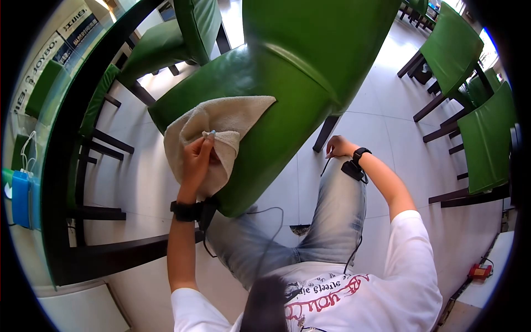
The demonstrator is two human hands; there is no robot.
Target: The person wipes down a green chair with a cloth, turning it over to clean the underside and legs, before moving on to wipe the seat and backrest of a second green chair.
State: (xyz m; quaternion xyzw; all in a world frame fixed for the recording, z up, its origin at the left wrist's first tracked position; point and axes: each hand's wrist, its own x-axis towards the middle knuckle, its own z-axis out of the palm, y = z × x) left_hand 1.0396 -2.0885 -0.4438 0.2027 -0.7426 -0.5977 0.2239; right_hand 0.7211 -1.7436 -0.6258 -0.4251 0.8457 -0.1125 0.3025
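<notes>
A beige cloth (188, 130) lies bunched on the seat of a green chair (282, 105), partly hanging over its near left side. My left hand (200, 160) pinches a fold of this cloth between thumb and fingers, and a small pale blue spot shows at the fingertips. My right hand (339, 147) rests by my knee, its fingers curled together; a thin dark cord hangs just below them, and whether the fingers hold it is unclear. Both wrists wear black straps with small devices.
A dark-framed glass table (55, 243) stands on the left, with a blue box (22, 199) beyond it. Another green chair (157, 47) is at the upper left. More green chairs (484, 144) stand on the right. A red object (480, 271) sits at the lower right.
</notes>
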